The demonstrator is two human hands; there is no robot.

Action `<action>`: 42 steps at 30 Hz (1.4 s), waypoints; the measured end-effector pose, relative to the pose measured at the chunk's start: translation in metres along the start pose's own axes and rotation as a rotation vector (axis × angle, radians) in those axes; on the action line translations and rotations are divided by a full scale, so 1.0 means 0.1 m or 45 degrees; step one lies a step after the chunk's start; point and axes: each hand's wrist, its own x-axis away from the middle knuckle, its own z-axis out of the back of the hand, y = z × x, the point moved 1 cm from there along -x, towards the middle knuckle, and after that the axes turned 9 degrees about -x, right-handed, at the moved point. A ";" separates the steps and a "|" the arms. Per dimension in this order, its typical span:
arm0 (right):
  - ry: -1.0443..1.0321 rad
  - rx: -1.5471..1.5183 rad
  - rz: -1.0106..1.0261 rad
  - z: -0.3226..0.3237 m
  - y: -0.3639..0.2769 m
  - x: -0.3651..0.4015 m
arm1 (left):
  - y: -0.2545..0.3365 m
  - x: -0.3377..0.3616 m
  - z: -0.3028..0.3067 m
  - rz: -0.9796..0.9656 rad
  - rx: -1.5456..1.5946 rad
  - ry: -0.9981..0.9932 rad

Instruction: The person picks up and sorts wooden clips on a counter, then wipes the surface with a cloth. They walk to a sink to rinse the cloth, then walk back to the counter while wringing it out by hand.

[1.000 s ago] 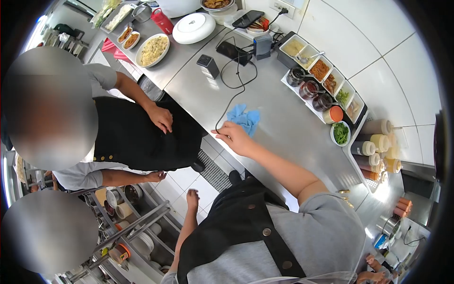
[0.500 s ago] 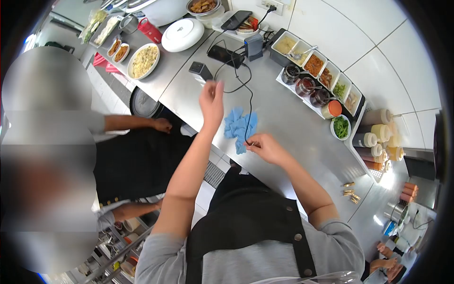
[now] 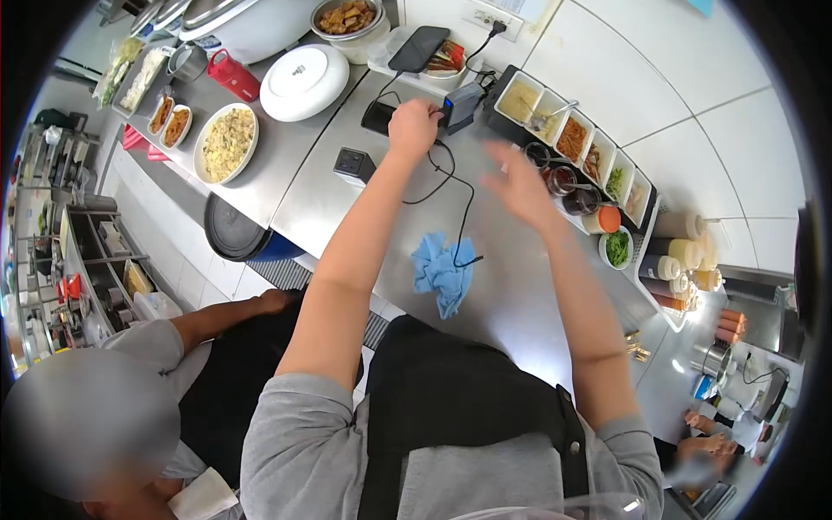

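While leaning over the steel tabletop, reaching forward with the left hand, curled in right beside a dark charging block with a small blue light; cannot tell whether gripping something there or only touching. Holding the right hand loosely spread above the surface, blurred and apparently empty, near the row of dark jars.

Can trace a black cable from close to the left hand, looping across the tabletop and ending on a crumpled blue cloth near the front edge. Also see a flat dark device lying just beside the left hand and partly hidden by it, with a phone behind, propped beside some red packets. Find a small black box standing nearer, to the left of the cable.

Looking right, see a condiment tray behind the jars, then a bowl of greens. Looking left, see a white lidded dish, a red cup and an oval dish of food. Lower down, glimpse a co-worker's hand, well apart from the cable.
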 end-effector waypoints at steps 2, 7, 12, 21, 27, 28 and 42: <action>0.293 0.007 0.155 0.00 0.07 -0.69 | 0.02 -0.01 0.01 0.040 0.051 0.025; 0.061 0.036 -0.114 -0.10 0.22 -1.35 | -0.02 0.01 -0.04 0.027 0.119 0.075; 0.111 -0.011 -0.022 -0.20 0.33 -1.40 | -0.02 0.02 -0.09 -0.062 0.123 0.142; 0.031 -0.053 -0.114 -0.14 0.39 -1.44 | 0.03 0.05 -0.03 -0.053 0.068 0.074; 0.350 -0.066 0.215 -0.18 0.16 -0.71 | 0.15 0.52 0.27 -0.060 0.242 0.196; 0.349 -0.070 0.227 -0.19 0.20 -0.44 | 0.19 0.73 0.35 -0.040 0.331 0.190; -0.245 0.100 -0.085 -0.97 0.34 1.28 | -0.69 1.81 0.60 0.482 0.273 0.611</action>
